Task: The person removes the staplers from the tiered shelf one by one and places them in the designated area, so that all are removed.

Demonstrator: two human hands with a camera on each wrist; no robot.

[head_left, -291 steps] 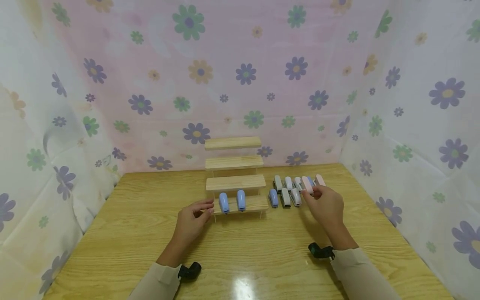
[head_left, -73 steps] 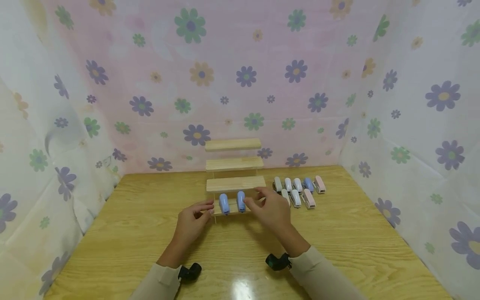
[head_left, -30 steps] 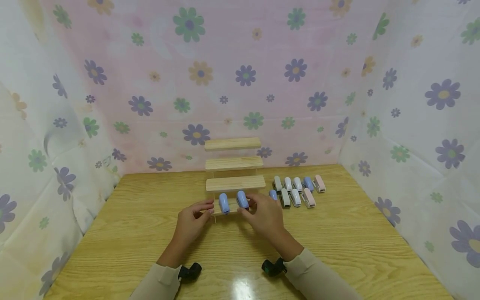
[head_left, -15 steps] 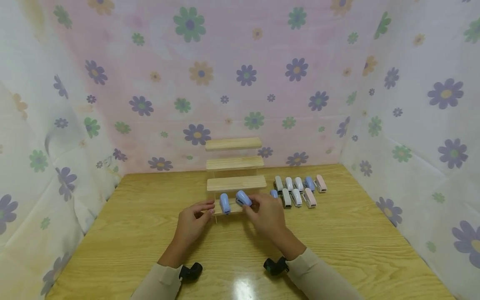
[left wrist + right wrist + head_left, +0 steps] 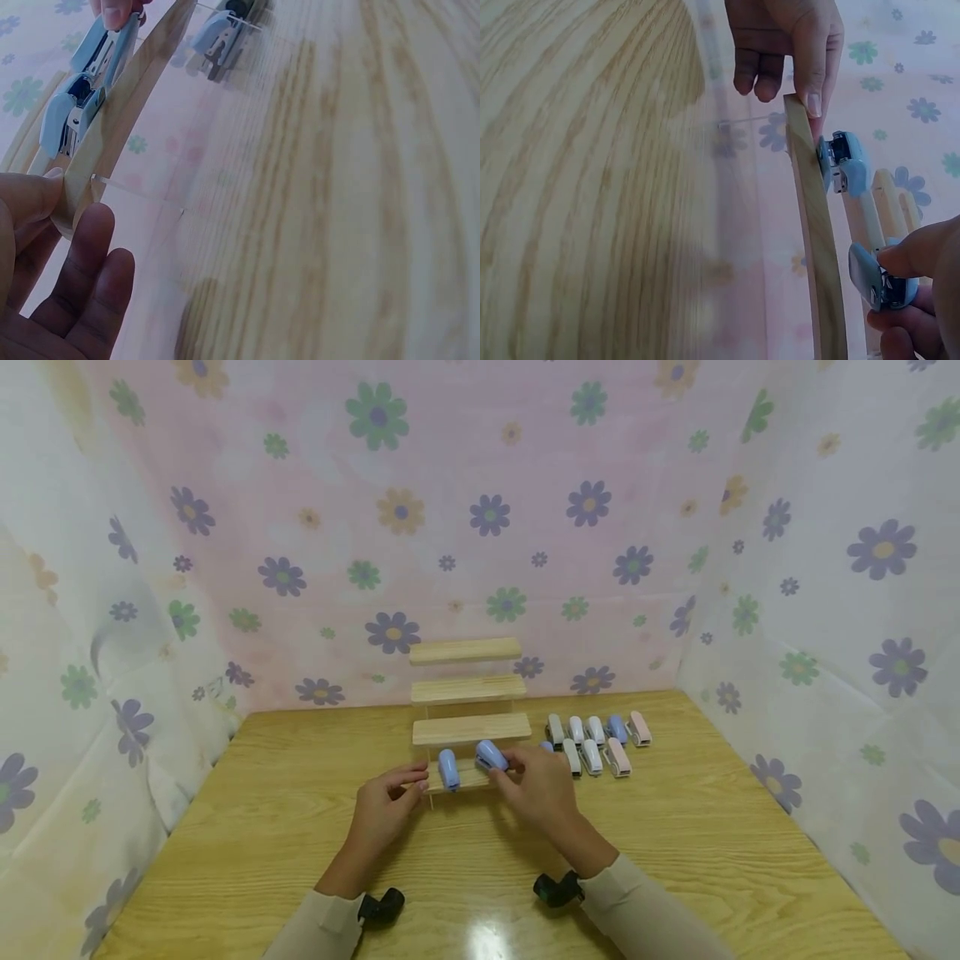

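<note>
My left hand [image 5: 386,806] pinches the left end of the lowest board [image 5: 465,777] of a stepped wooden shelf, thumb and forefinger on either side of it in the left wrist view. On that board, near these fingers, stands a small blue stapler [image 5: 448,769]. Farther right on it is a second blue stapler [image 5: 491,756], turned at a slant, its rear end toward my right hand [image 5: 543,785]. Thumb and fingers of the right hand [image 5: 926,277] pinch this second stapler [image 5: 874,279] in the right wrist view. Whether its whole base touches the board is hard to tell.
Right of the shelf, two rows of small staplers stand on the wooden table [image 5: 300,843]: grey [image 5: 572,757], white [image 5: 592,757], pink [image 5: 618,757] and blue [image 5: 617,727]. One front blue stapler is mostly behind the right hand. The shelf's upper boards [image 5: 471,727] rise behind.
The right hand has gone from a pink stapler, now in the front row, to the shelf's right blue stapler. That stapler has turned from straight to slanted. The left hand has stayed put.
</note>
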